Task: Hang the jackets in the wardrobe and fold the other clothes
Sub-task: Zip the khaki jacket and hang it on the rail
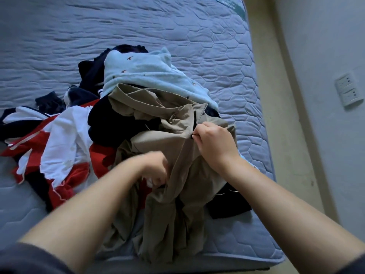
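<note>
Right hand (pixel 215 143) pinches, and blurred left hand (pixel 156 169) seems to clutch, the crumpled khaki woven garment (pixel 158 139) running twelve-to-six o'clock between them.

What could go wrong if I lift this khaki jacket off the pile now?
The light blue fleece lies over the top of the khaki jacket, so lifting may drag it along. The jacket's lower end reaches the mattress edge and could slide off. Left hand and right hand grip bunched fabric, so it may rise twisted.
</note>
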A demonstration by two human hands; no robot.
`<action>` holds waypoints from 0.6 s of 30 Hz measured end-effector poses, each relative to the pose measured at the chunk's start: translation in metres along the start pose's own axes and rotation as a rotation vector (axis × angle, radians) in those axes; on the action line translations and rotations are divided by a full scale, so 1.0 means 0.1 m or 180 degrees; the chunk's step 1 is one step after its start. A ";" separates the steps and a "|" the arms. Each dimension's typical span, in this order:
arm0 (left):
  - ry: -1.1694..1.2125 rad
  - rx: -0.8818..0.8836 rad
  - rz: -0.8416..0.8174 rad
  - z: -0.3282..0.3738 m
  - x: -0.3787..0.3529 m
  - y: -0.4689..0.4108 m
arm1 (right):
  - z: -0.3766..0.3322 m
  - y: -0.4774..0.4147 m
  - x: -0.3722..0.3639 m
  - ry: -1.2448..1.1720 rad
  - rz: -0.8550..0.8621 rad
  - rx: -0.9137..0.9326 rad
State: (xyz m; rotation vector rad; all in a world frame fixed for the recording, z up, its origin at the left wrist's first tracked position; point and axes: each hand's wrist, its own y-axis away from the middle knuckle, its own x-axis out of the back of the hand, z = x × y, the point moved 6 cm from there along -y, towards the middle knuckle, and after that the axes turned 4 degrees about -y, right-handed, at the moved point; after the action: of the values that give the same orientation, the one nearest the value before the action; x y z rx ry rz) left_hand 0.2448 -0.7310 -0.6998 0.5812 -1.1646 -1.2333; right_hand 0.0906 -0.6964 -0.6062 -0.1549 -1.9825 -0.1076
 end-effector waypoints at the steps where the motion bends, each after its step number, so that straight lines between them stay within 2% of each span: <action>1: 0.0370 0.0044 0.0368 0.05 0.27 -0.03 | 0.00 0.03 0.01 -0.0018 0.0053 0.0015; 3: 0.1149 0.0000 0.1487 0.18 0.86 -0.04 | 0.01 0.10 0.01 -0.0073 0.0105 0.0053; 4: 0.1189 -0.0131 0.1971 0.25 1.11 -0.04 | -0.01 0.14 -0.01 -0.0115 0.0097 0.0090; 5: 0.0808 -0.0306 0.2259 0.38 1.30 -0.04 | -0.03 0.19 -0.03 -0.0163 0.0083 0.0126; 6: 0.0268 -0.0475 0.2236 0.51 1.37 -0.07 | -0.06 0.24 -0.04 -0.0214 0.0086 0.0164; 7: -0.0127 -0.0568 0.1968 0.61 1.34 -0.14 | -0.07 0.27 -0.05 -0.0254 0.0111 0.0194; 10: -0.0356 -0.0409 0.0900 0.67 1.07 -0.29 | -0.03 0.34 -0.04 -0.0297 0.0258 0.0193; 11: -0.0441 -0.0365 0.0871 0.65 1.04 -0.27 | -0.01 0.36 -0.04 -0.0307 0.0249 0.0159; 12: -0.0483 -0.0433 0.1035 0.65 1.06 -0.22 | 0.01 0.39 -0.05 -0.0304 0.0227 0.0126; 14: -0.0321 -0.0820 0.1705 0.69 1.19 -0.03 | 0.04 0.45 -0.07 -0.0318 0.0087 0.0032; 16: -0.0200 -0.1443 0.2400 0.79 1.28 0.40 | 0.05 0.51 -0.03 -0.0552 -0.0092 -0.0188; 18: -0.0211 -0.2093 0.2712 0.87 1.26 0.77 | 0.11 0.48 0.00 -0.1093 -0.0182 -0.0647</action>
State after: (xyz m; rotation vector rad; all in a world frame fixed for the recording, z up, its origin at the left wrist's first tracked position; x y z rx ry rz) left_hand 0.1859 -0.8055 -0.5563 -0.4283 -0.8305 -0.7985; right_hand 0.0881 -0.6477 -0.6100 -0.2623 -2.3172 -0.3395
